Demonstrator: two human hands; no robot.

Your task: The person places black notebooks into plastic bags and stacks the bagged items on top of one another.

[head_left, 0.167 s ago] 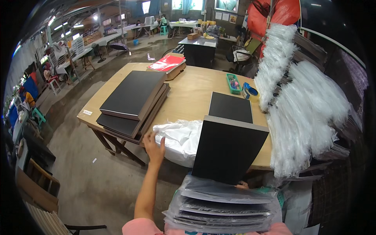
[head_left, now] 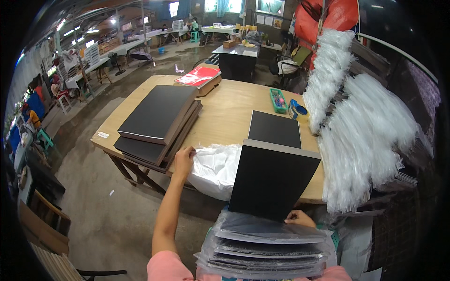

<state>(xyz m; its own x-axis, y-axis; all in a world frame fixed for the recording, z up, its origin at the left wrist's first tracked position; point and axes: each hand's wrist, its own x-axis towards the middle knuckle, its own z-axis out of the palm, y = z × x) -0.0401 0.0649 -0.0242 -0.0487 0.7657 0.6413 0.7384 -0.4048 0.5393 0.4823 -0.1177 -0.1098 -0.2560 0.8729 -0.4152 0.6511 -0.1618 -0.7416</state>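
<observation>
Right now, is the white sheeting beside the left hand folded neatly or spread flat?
Neither: the white sheeting lies rumpled, with uneven creases across its surface.

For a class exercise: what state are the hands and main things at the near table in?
Left hand: curled, grip unclear
Right hand: curled, grip unclear
White plastic: crumpled
Front panel: standing on edge
Rear panel: lying flat
Black stack: uneven
Green basket: open, containing items
Near pile: wrapped in plastic

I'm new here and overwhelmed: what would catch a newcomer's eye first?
Probably the glistening heap of clear plastic along the right side of the wooden table. Next, the large black board standing tilted near the middle, its lower edge by the right hand, and the black-topped stack at left.
</observation>
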